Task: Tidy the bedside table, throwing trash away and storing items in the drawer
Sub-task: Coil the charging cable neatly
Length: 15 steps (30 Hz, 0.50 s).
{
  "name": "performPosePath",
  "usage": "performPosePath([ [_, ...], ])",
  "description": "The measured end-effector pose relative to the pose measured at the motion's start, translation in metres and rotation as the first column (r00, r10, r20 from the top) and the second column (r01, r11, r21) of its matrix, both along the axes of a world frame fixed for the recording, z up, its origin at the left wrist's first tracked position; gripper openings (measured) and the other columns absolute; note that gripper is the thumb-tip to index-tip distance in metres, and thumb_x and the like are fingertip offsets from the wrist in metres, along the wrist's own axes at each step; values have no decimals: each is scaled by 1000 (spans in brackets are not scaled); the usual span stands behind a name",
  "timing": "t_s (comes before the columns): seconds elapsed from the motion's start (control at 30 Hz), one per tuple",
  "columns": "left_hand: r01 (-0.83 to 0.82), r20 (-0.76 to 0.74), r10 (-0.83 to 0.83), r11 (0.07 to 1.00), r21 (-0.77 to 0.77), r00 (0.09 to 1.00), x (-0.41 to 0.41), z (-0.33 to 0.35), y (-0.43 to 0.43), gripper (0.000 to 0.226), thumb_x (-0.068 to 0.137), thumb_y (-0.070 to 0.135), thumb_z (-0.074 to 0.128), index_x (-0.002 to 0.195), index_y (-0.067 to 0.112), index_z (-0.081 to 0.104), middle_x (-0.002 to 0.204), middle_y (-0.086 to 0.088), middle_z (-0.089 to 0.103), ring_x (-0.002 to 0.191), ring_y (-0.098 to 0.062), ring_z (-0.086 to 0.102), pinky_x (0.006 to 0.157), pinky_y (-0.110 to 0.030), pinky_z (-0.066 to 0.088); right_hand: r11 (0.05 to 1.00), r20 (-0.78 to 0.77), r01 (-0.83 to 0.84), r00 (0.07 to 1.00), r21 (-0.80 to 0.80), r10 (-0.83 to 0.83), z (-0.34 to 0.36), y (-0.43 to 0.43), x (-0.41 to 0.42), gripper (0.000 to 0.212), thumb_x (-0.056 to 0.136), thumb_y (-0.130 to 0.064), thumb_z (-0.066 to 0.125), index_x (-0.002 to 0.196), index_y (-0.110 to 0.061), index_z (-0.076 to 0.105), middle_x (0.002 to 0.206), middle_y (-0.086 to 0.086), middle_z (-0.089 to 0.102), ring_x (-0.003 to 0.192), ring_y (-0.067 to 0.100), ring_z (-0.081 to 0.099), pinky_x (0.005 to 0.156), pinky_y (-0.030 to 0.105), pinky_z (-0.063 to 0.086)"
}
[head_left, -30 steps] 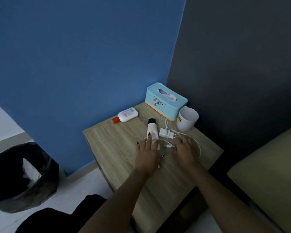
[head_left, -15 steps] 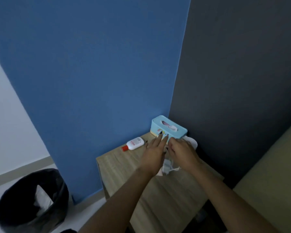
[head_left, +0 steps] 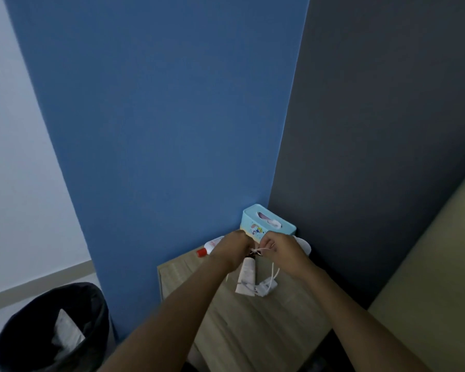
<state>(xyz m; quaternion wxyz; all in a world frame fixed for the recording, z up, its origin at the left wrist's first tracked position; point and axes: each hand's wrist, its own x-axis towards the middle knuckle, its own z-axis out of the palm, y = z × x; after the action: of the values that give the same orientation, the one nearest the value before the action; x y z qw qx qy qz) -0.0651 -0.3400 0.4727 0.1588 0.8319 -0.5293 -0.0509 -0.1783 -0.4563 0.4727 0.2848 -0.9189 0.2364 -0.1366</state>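
Note:
Both hands are raised over the wooden bedside table (head_left: pixel 253 326). My left hand (head_left: pixel 232 247) and my right hand (head_left: pixel 282 249) are closed on a white charger cable (head_left: pixel 273 272), pinching it between them. The cable hangs down to its white plug (head_left: pixel 266 287), which rests on the table. A white cream tube (head_left: pixel 247 275) lies beside the plug. A white bottle with a red cap (head_left: pixel 207 248) lies behind my left hand, partly hidden. A white mug (head_left: pixel 305 244) shows behind my right hand.
A light-blue tissue box (head_left: pixel 266 224) stands in the back corner against the blue and dark grey walls. A black bin (head_left: pixel 54 331) with paper inside sits on the floor at the left. A beige bed edge (head_left: pixel 440 277) lies to the right.
Both hands left the tabletop, closed on the cable and lifted it. The plug now lies nearer the table's middle. The view has tilted upward, showing more wall.

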Motion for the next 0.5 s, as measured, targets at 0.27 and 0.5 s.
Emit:
performPosePath([
  [0.27, 16, 35, -21, 989, 147, 999, 6, 19, 9, 26, 91, 2, 48, 113, 6, 63, 118, -16, 64, 111, -34, 58, 90, -37, 43, 993, -120, -112, 986, 41, 117, 26, -4, 4, 17, 85, -18, 65, 96, -23, 76, 94, -12, 70, 86, -1, 60, 69, 6, 42],
  [0.5, 7, 72, -12, 998, 70, 997, 15, 36, 20, 22, 94, 12, 46, 109, 12, 62, 113, -14, 67, 107, -32, 59, 86, -37, 44, 987, -80, -158, 984, 5, 158, 32, -11, 10, 15, 86, -20, 63, 87, -24, 77, 114, -4, 71, 133, 1, 40, 107, 22, 36],
])
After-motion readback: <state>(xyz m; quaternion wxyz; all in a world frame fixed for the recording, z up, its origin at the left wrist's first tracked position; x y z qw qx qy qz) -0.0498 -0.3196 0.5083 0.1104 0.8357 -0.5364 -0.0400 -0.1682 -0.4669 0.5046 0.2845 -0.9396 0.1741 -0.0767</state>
